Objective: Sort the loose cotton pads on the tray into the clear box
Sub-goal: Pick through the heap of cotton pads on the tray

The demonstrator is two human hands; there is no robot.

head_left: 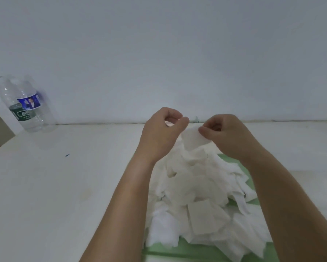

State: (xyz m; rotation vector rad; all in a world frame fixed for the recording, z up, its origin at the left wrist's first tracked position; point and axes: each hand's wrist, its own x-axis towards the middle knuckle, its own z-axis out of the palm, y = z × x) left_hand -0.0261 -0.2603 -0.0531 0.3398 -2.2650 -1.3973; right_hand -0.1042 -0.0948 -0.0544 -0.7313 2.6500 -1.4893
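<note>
Chiefly, cotton pads (196,195): a loose white heap of square sheets, overlapping and tilted every way, filling the frame from centre down to 5 o'clock.
Tray (177,250): pale green, lying under the heap; only strips show, at 6 o'clock and along the heap's 3 o'clock edge.
Single pad (194,138): held in the air just above the peak of the heap, between the two hands, its lower edge hanging free.
Right hand (226,136): at 1 o'clock of the heap, fingers curled, thumb and forefinger pinching the 3 o'clock edge of the single pad.
Left hand (161,130): at 11 o'clock of the heap, fingers curled in, thumb tip at the 10 o'clock corner of the single pad; whether it grips that pad cannot be told.
Hands: near each other, not touching, the pad spanning the gap.
Tabletop (55,176): white, carrying the tray; a small blue speck (67,155) lies at 9 o'clock of the heap.
Bottles (26,104): two clear plastic ones, leaning, at the tabletop's far 10 o'clock corner, against the wall (158,44).
</note>
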